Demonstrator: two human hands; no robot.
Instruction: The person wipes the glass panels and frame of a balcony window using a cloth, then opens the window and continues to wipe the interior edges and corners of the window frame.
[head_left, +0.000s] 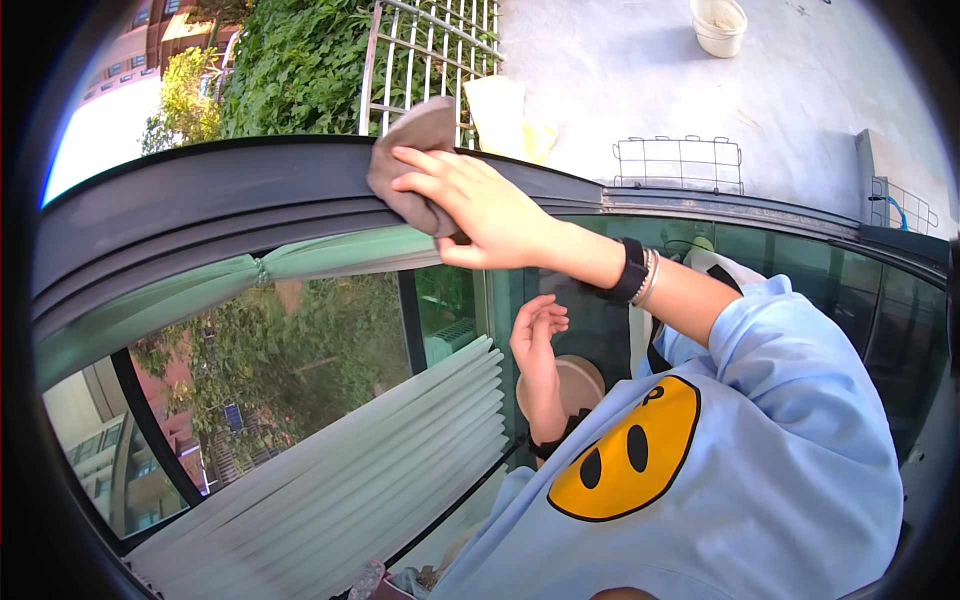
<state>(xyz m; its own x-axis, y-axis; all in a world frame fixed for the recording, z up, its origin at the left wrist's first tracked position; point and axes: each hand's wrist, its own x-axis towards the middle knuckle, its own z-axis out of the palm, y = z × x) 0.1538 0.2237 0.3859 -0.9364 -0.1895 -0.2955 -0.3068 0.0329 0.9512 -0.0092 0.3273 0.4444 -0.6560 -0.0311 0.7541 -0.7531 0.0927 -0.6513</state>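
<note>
My right hand [480, 205] presses a grey-brown cloth [412, 170] onto the dark window frame rail [250, 185]. Its fingers spread over the cloth, whose upper edge stands up past the rail. A dark band and light bracelets circle that wrist. Lower down, in front of the greenish glass [590, 250], my left hand [538, 340] is raised with fingers loosely bent and nothing visible in it. A dark band sits at its wrist too. Part of the left forearm is hidden by my light blue shirt [780, 480].
Below the rail hang pale green curtain fabric [340, 253] and a white pleated blind [350, 480]. Beyond the rail are a white metal grille [430, 60], green climbing leaves [290, 70], a wire rack [680, 165] and a whitish bucket [718, 28]. A round beige object [580, 380] shows behind my left hand.
</note>
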